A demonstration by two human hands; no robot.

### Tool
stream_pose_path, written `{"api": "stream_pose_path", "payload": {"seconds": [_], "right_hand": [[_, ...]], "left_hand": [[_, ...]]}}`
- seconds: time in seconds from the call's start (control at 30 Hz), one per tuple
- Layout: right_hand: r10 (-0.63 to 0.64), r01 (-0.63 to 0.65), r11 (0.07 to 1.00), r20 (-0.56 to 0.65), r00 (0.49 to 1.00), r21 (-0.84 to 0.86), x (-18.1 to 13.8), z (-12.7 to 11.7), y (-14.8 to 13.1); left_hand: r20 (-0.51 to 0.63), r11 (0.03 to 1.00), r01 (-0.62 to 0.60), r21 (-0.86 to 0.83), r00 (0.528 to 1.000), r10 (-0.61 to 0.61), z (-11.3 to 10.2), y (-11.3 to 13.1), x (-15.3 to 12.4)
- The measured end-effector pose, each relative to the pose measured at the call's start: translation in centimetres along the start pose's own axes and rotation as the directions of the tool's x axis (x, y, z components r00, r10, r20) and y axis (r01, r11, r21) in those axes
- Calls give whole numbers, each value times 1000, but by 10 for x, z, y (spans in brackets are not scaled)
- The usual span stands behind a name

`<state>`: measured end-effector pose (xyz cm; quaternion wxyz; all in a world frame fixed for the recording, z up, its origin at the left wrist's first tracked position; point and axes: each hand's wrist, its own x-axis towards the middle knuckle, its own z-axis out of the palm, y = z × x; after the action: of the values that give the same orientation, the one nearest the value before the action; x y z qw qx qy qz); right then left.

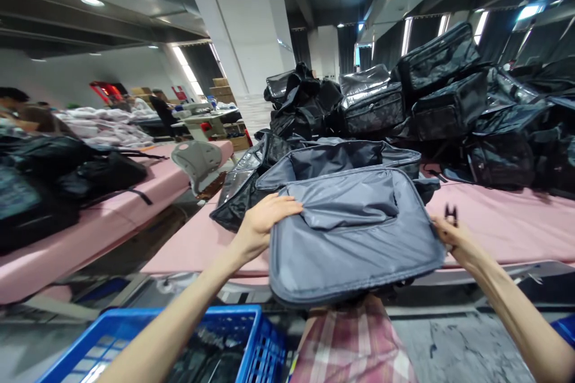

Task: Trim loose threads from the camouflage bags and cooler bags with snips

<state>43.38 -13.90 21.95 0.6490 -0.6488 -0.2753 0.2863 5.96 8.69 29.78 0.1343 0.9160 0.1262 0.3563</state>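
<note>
A dark bag [359, 257] lies opened on the pink table, its grey-lined flap folded toward me over the front edge. My left hand [267, 218] grips the flap's left edge, fingers on the lining and thumb out of sight. At the flap's right edge is my right hand [451, 236], with closed fingers against the rim. A small black two-pronged tool [450, 214], which looks like thread snips, sticks up from that hand. Behind the flap, the bag's lined main compartment [336, 158] gapes open.
Black camouflage bags [372, 108] are heaped at the back of the pink table [503, 215]. More black bags [67, 179] lie on another table at left. A blue crate [256, 335] with dark items stands below. A grey chair [196, 161] is between the tables; people are farther back.
</note>
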Motion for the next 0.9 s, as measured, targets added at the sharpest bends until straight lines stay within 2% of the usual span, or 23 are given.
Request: {"api": "stream_pose_path", "payload": {"seconds": [0.03, 0.07, 0.13, 0.17, 0.2, 0.23, 0.3, 0.33, 0.43, 0.53, 0.67, 0.73, 0.8, 0.9], "right_hand": [[-56, 55, 997, 23, 998, 53, 1, -2, -15], [-128, 125, 987, 25, 991, 98, 2, -3, -35], [-324, 325, 936, -28, 945, 136, 10, 4, -81], [-414, 418, 901, -54, 909, 114, 15, 12, -105], [-482, 487, 871, -83, 872, 63, 21, 24, -127], [-538, 543, 840, -126, 834, 5, 27, 37, -147], [-640, 631, 767, -73, 765, -111, 40, 69, -178], [-684, 668, 718, -23, 729, -192, 46, 85, -188], [-755, 721, 572, 93, 649, -392, 61, 125, -202], [-781, 727, 531, 81, 619, -435, 70, 148, -207], [-777, 721, 539, 72, 625, -435, 69, 171, -218], [-807, 729, 508, 41, 589, -459, 63, 187, -226], [-842, 738, 431, 63, 536, -519, 55, 202, -234], [-864, 712, 338, 97, 494, -615, 49, 208, -244]], "left_hand": [[-103, 991, 70, -111, 991, -82, -6, 6, 10], [-222, 963, 126, -237, 958, -180, -13, 11, 22], [-404, 849, 156, -505, 826, -392, -23, 23, 51], [-433, 767, 133, -627, 759, -486, -27, 27, 65], [-417, 675, 104, -731, 715, -562, -28, 31, 78], [-370, 580, 83, -810, 695, -616, -29, 33, 88], [-276, 434, 64, -899, 687, -672, -25, 32, 102], [-254, 392, 51, -919, 682, -685, -23, 31, 105], [-240, 337, 8, -942, 686, -687, -18, 24, 102], [-196, 289, 12, -957, 708, -679, -19, 22, 96], [-153, 223, 1, -975, 725, -671, -19, 23, 94], [-111, 172, 6, -985, 739, -665, -17, 23, 95], [-73, 124, 12, -992, 756, -651, -15, 24, 96], [-91, 114, -23, -993, 769, -633, -14, 24, 96]]}}
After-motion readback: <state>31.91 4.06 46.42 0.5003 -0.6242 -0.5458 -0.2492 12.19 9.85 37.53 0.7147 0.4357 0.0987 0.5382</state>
